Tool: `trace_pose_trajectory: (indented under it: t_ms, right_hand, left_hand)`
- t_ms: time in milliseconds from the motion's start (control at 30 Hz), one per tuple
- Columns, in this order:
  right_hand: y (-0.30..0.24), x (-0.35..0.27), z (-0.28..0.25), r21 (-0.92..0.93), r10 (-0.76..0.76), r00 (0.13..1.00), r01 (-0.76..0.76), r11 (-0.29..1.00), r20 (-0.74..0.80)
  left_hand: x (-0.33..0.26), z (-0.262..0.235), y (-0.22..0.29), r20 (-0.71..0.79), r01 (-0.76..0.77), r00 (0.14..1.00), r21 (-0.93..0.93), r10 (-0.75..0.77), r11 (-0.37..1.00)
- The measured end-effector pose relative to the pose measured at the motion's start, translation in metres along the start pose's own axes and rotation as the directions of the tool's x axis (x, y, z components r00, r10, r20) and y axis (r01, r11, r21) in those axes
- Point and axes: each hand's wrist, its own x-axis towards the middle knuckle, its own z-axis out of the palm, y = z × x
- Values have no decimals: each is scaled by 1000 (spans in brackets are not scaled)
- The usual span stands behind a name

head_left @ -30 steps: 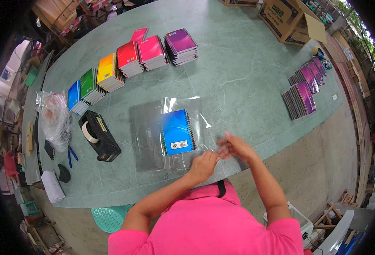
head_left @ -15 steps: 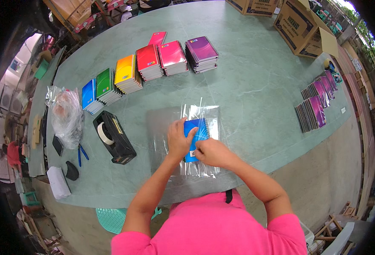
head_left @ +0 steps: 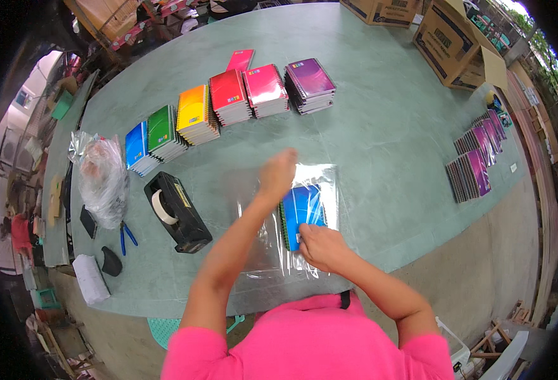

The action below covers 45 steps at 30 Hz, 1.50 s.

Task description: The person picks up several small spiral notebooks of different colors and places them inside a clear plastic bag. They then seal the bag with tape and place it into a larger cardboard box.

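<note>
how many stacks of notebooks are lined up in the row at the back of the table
6, left to right: blue stack, green stack, orange stack, red stack, pink stack, purple stack. A loose pink notebook lies behind them.

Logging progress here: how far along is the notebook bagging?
Done: apparently a row of dark notebook sets at the table's right edge. In hand: a blue notebook lies in a clear bag; right hand presses its near end, left hand is raised over the bag's top. Left: six coloured stacks are unbagged; tape dispenser sits untouched.
</note>
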Motion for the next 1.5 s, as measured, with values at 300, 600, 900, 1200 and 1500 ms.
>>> trace_pose_trajectory:
  t_ms: [300, 600, 900, 1200, 1500]
  right_hand:
    - [7, 3, -9, -48, 49, 987, -42, 998, 154]
    - [41, 17, -16, -191, -180, 978, 158, 969, -104]
    - [47, 23, -20, -137, -223, 973, 214, 967, -55]
    - [59, 23, -22, -105, -254, 966, 247, 963, -56]
    - [73, 35, 0, 142, -364, 919, 385, 912, -151]
  left_hand:
    - [-105, -34, -66, -192, -114, 957, 439, 218, 891]
    - [-145, -45, -24, 111, 592, 771, -488, -627, 641]
    - [-142, -22, -55, -121, 479, 824, -373, -553, 795]
    - [-139, -46, 11, 115, 589, 705, -646, -700, 486]
    - [-121, -25, 37, 403, -385, 881, 303, 249, 872]
